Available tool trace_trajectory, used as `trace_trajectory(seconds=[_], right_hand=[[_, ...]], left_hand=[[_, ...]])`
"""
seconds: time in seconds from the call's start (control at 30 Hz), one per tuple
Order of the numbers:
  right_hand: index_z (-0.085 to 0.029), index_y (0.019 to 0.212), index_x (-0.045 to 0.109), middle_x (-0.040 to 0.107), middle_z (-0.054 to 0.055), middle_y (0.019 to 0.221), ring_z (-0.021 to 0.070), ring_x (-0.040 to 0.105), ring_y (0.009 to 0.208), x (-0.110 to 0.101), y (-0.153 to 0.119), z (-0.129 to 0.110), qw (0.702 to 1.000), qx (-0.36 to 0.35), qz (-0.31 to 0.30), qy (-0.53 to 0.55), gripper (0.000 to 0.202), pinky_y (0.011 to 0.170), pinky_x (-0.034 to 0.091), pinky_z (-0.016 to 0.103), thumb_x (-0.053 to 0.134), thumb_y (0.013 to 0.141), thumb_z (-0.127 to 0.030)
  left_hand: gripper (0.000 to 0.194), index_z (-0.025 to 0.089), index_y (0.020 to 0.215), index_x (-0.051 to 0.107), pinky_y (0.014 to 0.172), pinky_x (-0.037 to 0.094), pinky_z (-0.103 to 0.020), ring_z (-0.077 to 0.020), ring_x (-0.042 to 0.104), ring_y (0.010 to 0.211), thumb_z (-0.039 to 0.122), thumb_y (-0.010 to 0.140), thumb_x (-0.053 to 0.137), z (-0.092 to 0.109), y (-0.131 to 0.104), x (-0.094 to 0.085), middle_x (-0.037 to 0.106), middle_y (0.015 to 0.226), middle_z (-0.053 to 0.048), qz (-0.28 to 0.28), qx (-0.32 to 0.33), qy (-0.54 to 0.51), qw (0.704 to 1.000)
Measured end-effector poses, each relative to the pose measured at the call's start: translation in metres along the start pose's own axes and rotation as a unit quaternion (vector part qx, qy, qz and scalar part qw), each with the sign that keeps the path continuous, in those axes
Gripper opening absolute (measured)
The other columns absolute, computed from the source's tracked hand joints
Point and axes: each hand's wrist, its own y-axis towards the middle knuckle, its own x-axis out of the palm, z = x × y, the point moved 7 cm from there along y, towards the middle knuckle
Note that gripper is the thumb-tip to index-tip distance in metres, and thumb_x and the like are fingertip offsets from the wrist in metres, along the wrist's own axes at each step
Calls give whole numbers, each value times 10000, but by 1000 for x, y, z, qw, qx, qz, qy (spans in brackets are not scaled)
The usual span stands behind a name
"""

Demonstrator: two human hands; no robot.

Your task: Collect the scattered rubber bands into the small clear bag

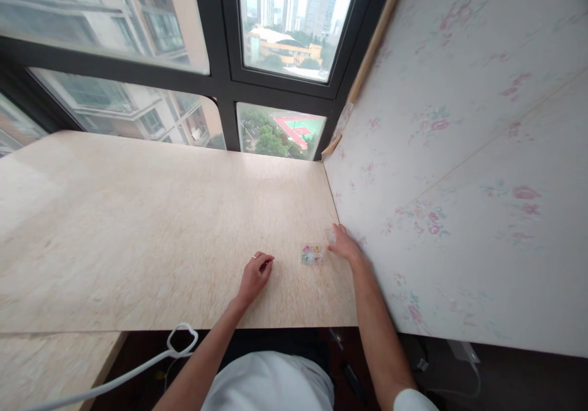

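Box of clear plastic (312, 255) lies flat on a beige, marble-patterned surface (151, 233), right of its middle and nearer the near edge than the windows. Its outline looks almost square, so no long axis stands out; its sides run roughly left-right and near-far. Four small compartments show coloured coils: pink far left, yellow far right, green near left, pale pink near right.

Left of the box, and apart from it, the left hand (258, 274) rests with its fingers curled closed, a ring (254, 257) on one finger; whether the fingertips pinch something tiny is unclear. Just right of the box, the right hand (342, 243) reaches far and leftward, fingers bent beside a faint transparent piece (331, 235); whether it grips that cannot be told. A floral-papered wall (459, 154) rises close on the right; dark-framed windows (225, 83) stand beyond.
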Motion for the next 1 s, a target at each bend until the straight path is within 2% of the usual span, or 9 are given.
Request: trace_trajectory(seconds=[0.2, 0.43, 0.63, 0.7, 0.77, 0.83, 0.9, 1.0], right_hand=[[-135, 1441, 261, 215, 212, 1492, 279, 346, 1318, 2, 22, 5, 999, -3, -39, -27, 1020, 1022, 328, 349, 776, 560, -161], [-101, 1423, 304, 408, 200, 1392, 265, 386, 1288, -4, 15, -3, 998, -24, -36, -35, 977, 1013, 335, 331, 767, 563, -135], [-90, 1450, 222, 359, 194, 1428, 254, 360, 1301, -23, 1, -12, 999, -30, -2, -12, 1019, 1020, 331, 340, 762, 603, -266], [-131, 1453, 226, 344, 165, 1446, 244, 345, 1307, -32, -6, -17, 998, -51, 31, 28, 1008, 1029, 320, 346, 757, 611, -293], [-175, 1446, 258, 367, 139, 1438, 240, 428, 1229, -41, -17, -25, 990, -77, 65, 101, 993, 980, 368, 352, 763, 601, -305], [-219, 1436, 281, 388, 128, 1424, 197, 562, 966, -47, -30, -35, 972, -95, 72, 202, 985, 810, 459, 329, 775, 592, -338], [-277, 1421, 295, 383, 118, 1428, 104, 515, 664, -48, -45, -48, 934, -109, 52, 336, 969, 607, 454, 274, 784, 590, -379], [-316, 1364, 366, 402, 111, 1412, 51, 333, 509, -43, -69, -74, 825, -142, -2, 548, 838, 486, 362, 232, 734, 633, -499]], left_hand=[[175, 177, 887, 607, 678, 457, -258, -137, 566, 751, 214, 867, 438, 0, -1, -2, 596, 855, -45, 1, -4, -15, 1000], [167, 169, 883, 615, 680, 457, -253, -134, 571, 750, 197, 867, 451, 0, -1, -3, 602, 848, -44, -2, -3, -37, 999], [169, 169, 884, 613, 682, 455, -254, -136, 567, 756, 206, 872, 448, 0, -1, -3, 599, 852, -45, -3, 0, -43, 999], [169, 170, 883, 612, 681, 455, -257, -136, 565, 752, 211, 873, 448, -1, -1, -3, 598, 848, -43, -2, 0, -44, 999], [170, 171, 885, 611, 678, 454, -259, -135, 562, 745, 215, 872, 447, -1, -1, -3, 597, 846, -42, -2, 0, -44, 999], [173, 173, 886, 612, 678, 453, -263, -137, 561, 746, 216, 871, 446, -2, -1, -3, 598, 847, -43, -1, -1, -46, 999], [175, 176, 882, 614, 683, 456, -269, -140, 562, 754, 223, 870, 446, -3, -1, -3, 602, 848, -45, 0, -5, -53, 999], [178, 180, 869, 623, 685, 461, -276, -146, 570, 764, 254, 866, 461, -4, -1, -5, 613, 844, -46, 2, -25, -80, 996]])
